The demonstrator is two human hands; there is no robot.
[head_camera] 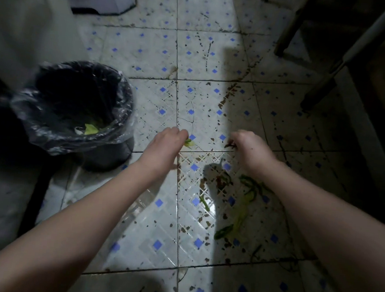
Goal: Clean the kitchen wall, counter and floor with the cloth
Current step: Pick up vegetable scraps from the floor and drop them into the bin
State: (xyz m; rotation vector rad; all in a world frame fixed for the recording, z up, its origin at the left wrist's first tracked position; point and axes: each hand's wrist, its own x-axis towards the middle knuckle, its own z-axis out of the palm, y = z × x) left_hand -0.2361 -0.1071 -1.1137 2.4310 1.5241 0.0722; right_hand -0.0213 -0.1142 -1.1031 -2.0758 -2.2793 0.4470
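Both arms reach down over a dirty white floor [154, 225] with blue-diamond tiles. My left hand [167, 140] has its fingers curled round a green vegetable scrap [189, 142] just above the tiles. My right hand [248, 145] pinches a small dark scrap [230, 145] at its fingertips. More green peelings [245, 199] and a green pepper piece [223, 231] lie on the floor below my right forearm. Brown stains [227, 97] spatter the tiles. No cloth is in view.
A black bin with a clear plastic liner [76, 107] stands at the left with green scraps inside. A pale wall or cabinet [21, 21] rises at the far left. Dark furniture legs [321, 88] and a dark unit occupy the right side.
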